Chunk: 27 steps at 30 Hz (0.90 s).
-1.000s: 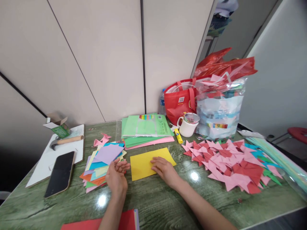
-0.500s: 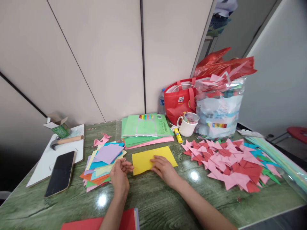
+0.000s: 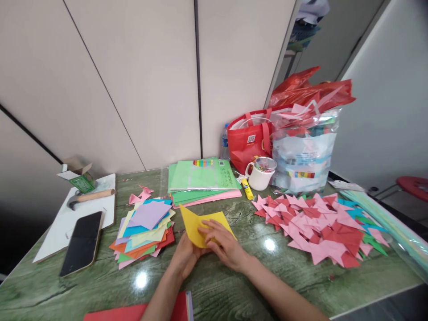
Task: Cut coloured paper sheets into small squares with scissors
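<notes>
Left hand [image 3: 187,256] at near edge of bent yellow sheet [image 3: 191,228], grip unclear, right hand [image 3: 223,246] spread across it, green table [image 3: 220,287] beneath

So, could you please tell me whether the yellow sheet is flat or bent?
Bent: the yellow sheet has its left part standing up by the left hand, angled from the rest. Any crease is unclear.

Pale panelled wall [image 3: 150,80] — green table [image 3: 217,285].

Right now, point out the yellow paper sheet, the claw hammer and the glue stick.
Yellow paper sheet [image 3: 193,226], head view: raised left part.
Claw hammer [image 3: 95,195], head view: wooden handle.
Glue stick [image 3: 247,189], head view: yellow barrel.
</notes>
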Motion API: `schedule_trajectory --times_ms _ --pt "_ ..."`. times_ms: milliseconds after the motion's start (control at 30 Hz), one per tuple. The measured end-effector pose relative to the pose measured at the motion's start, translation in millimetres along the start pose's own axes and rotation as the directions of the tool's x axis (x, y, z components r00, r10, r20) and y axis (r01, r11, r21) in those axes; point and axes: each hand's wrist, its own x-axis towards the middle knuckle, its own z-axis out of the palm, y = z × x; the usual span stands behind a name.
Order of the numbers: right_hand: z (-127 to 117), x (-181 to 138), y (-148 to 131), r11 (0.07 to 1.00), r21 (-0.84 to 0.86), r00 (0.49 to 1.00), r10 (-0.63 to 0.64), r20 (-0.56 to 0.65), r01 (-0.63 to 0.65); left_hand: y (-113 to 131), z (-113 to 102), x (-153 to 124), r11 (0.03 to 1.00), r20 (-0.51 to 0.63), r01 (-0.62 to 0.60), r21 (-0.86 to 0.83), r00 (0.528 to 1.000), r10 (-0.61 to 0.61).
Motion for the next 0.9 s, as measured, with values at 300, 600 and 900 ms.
schedule_trajectory --times_ms 300,600,900 --pt "8.6 -3.8 0.1 0.995 -0.05 0.996 -0.087 -0.026 0.086 3.4 -2.6 6.1 0.963 -0.266 -0.206 0.173 0.932 0.247" --pt "8.0 -2.1 11.1 0.835 0.411 0.814 0.501 -0.292 -0.366 4.9 -10.8 8.7 0.904 -0.334 -0.267 0.333 0.864 0.378" --pt "14.5 0.3 9.6 0.568 0.714 0.721 0.681 -0.129 -0.41 7.0 -2.2 3.4 0.926 -0.176 -0.216 0.31 0.944 0.279"
